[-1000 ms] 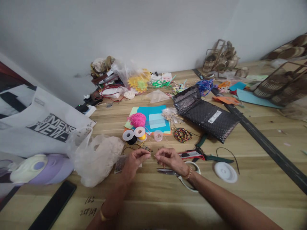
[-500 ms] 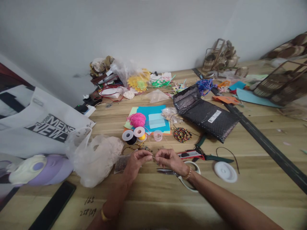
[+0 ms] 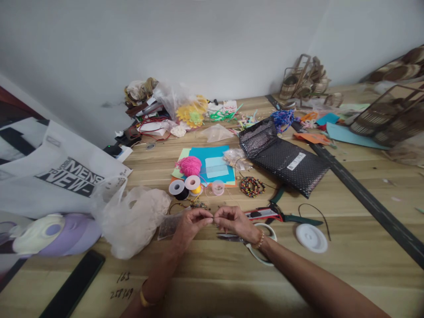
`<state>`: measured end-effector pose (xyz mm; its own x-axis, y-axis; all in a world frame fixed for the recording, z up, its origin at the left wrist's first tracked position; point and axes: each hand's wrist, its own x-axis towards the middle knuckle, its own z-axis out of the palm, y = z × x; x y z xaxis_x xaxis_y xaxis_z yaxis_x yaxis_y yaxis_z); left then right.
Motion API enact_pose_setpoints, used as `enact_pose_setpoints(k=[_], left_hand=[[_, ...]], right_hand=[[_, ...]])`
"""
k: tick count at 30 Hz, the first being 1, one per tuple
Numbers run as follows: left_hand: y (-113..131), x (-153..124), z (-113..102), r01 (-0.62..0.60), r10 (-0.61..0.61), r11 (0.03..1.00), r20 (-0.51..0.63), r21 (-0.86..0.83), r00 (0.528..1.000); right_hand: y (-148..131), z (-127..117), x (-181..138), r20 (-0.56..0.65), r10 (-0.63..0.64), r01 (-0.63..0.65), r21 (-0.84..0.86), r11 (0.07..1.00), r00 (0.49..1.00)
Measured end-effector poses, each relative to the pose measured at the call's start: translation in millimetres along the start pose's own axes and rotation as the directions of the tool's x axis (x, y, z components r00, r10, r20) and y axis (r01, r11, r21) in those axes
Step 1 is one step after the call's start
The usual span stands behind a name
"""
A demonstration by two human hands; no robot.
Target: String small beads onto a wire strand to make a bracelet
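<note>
My left hand (image 3: pixel 190 226) and my right hand (image 3: pixel 234 223) meet over the table, both with thumb and forefinger pinched. Their fingertips nearly touch, around something small and thin that I cannot make out. Below my right wrist lie scissors (image 3: pixel 265 261) with pale handles, blades pointing left. A red utility knife (image 3: pixel 263 213) rests just beyond that wrist. Small beads on a dark cord (image 3: pixel 199 205) lie behind my left fingers. Beside my left hand is a small clear bag of dark bits (image 3: pixel 166 228), partly hidden. A coil of multicoloured beads (image 3: pixel 252 187) lies farther back.
Thread spools (image 3: pixel 179 190), pink yarn (image 3: pixel 189 166) and blue sheets (image 3: pixel 212 152) stand ahead. A black bubble mailer (image 3: pixel 288 163) and white spool (image 3: pixel 311 237) lie right. At left are a plastic bag (image 3: pixel 132 221) and phone (image 3: pixel 74 285). Baskets (image 3: pixel 303 79) stand behind.
My left fingertips have shifted slightly right, narrowing the gap to my right fingertips. The thin piece visible between them before is now mostly hidden. Objects on the table have not moved.
</note>
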<state>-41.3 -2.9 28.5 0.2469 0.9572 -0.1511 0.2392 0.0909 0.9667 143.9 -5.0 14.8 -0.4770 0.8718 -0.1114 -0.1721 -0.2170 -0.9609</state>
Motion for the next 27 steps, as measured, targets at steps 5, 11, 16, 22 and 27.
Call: enact_pose_setpoints(k=[5,11,16,22,27], left_hand=[[-2,1,0,-0.021,0.021,0.999,0.003,-0.025,1.0],[3,1,1,-0.025,0.024,0.999,0.033,0.031,0.999],[6,-3,4,-0.154,0.159,0.978,-0.026,0.142,0.987],[6,-6,2,-0.284,0.296,0.949,-0.079,0.136,0.952],[10,-7,2,-0.316,0.324,0.941,-0.053,0.12,0.945]], right_hand=[[-1,1,0,0.001,0.005,-0.005,0.033,0.999,1.0],[0,1,1,0.006,0.005,-0.006,0.081,0.997,1.0],[1,1,1,-0.065,-0.037,0.04,0.051,0.998,0.997],[2,0,2,-0.122,-0.037,0.04,0.024,0.999,0.992],[1,0,1,-0.115,-0.071,0.074,0.025,0.997,0.991]])
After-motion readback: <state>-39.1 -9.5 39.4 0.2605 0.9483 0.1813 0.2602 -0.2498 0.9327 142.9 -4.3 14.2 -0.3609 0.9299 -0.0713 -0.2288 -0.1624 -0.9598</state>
